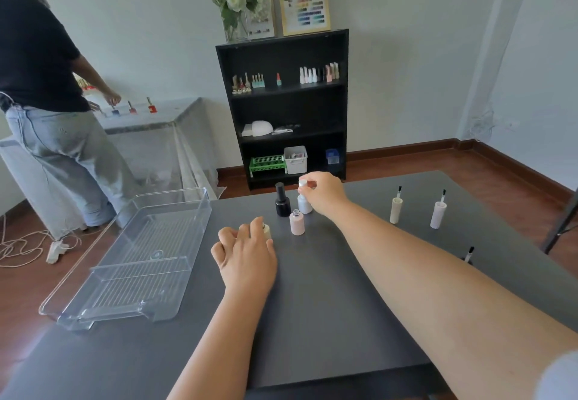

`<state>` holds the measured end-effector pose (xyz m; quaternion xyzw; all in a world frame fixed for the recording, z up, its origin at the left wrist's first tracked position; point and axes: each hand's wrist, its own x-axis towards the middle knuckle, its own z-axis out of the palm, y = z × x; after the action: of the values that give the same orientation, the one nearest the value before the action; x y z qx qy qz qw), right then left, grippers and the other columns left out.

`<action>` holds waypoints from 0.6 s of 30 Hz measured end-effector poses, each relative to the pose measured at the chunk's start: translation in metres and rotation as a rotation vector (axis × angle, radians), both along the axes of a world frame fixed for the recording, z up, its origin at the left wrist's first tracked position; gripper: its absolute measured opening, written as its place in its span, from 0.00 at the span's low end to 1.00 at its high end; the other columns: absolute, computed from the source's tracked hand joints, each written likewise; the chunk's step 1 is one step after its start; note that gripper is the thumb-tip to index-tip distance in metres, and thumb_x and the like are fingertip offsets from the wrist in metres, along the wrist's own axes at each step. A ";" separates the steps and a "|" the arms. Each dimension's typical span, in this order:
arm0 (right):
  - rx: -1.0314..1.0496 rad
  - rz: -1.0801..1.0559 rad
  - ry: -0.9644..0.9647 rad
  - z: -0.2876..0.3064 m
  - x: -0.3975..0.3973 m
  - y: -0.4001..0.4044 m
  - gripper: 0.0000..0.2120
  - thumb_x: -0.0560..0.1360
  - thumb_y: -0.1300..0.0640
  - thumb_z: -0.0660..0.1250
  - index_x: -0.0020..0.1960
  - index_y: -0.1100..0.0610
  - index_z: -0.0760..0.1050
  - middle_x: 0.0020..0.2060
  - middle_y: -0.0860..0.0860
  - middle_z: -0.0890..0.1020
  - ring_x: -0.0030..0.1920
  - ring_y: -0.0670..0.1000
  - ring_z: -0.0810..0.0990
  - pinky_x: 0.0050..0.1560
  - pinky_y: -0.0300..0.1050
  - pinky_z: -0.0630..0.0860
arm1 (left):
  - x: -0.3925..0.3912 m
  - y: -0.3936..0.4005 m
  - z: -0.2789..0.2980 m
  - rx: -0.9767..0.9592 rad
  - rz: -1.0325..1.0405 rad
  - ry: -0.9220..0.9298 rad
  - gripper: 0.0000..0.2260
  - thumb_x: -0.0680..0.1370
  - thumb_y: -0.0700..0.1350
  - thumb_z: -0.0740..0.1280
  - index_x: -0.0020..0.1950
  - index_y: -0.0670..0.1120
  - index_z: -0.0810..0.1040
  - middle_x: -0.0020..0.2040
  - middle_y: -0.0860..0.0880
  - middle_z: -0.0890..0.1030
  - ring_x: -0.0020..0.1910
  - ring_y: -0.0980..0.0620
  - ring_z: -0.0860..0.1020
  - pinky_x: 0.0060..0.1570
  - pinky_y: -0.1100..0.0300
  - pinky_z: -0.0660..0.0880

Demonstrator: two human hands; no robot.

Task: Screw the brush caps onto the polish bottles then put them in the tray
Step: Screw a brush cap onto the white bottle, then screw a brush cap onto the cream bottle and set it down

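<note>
My right hand (322, 194) pinches a white brush cap (302, 184) that sits on top of a white polish bottle (304, 204) at the far middle of the grey table. A black bottle (282, 200) with its cap on stands just left of it. In front stands a pink bottle (296, 223) with an open neck. My left hand (247, 252) wraps a cream bottle (266, 232), mostly hidden behind the fingers. Two pale brush caps (396, 209) (438, 213) stand brush-up at the right, and a black-tipped brush cap (468, 255) stands nearer the right edge.
A clear plastic tray (78, 312) lies empty at the table's left, overhanging its edge. Behind the table stands a black shelf (342, 102) with polish bottles. A person in a dark shirt (34, 55) works at a covered table on the left. Cables lie on the floor.
</note>
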<state>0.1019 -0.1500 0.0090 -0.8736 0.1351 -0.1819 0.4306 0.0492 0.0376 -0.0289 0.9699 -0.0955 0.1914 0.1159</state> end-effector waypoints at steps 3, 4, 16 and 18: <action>0.011 0.001 0.008 -0.003 0.000 0.000 0.16 0.76 0.59 0.66 0.64 0.56 0.76 0.59 0.54 0.80 0.58 0.52 0.77 0.50 0.39 0.68 | -0.004 0.000 0.001 -0.057 -0.006 -0.017 0.11 0.79 0.50 0.58 0.60 0.55 0.71 0.54 0.55 0.79 0.56 0.47 0.63 0.44 0.55 0.50; 0.011 0.004 0.012 -0.002 -0.003 0.000 0.18 0.76 0.58 0.67 0.66 0.55 0.75 0.59 0.53 0.80 0.58 0.52 0.76 0.50 0.39 0.68 | -0.006 0.000 0.002 -0.072 -0.014 -0.014 0.10 0.79 0.50 0.59 0.59 0.55 0.72 0.54 0.55 0.79 0.56 0.47 0.63 0.44 0.55 0.50; 0.168 -0.277 -0.328 0.029 -0.112 -0.050 0.15 0.72 0.60 0.66 0.57 0.49 0.77 0.41 0.45 0.79 0.39 0.45 0.78 0.38 0.36 0.73 | -0.044 -0.007 0.002 -0.828 -0.276 0.036 0.11 0.77 0.45 0.69 0.57 0.50 0.71 0.53 0.56 0.74 0.54 0.50 0.72 0.47 0.60 0.69; 0.358 -0.366 -0.256 0.012 -0.125 -0.054 0.19 0.73 0.61 0.64 0.63 0.50 0.74 0.41 0.46 0.80 0.38 0.44 0.78 0.35 0.39 0.73 | -0.057 -0.015 0.007 -1.045 -0.225 0.147 0.12 0.77 0.50 0.69 0.57 0.55 0.70 0.54 0.62 0.73 0.54 0.57 0.76 0.43 0.62 0.71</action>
<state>-0.0228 -0.2044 0.0205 -0.7147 0.2652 -0.3385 0.5516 -0.0075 0.0231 -0.0221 0.7777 -0.0827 0.1315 0.6092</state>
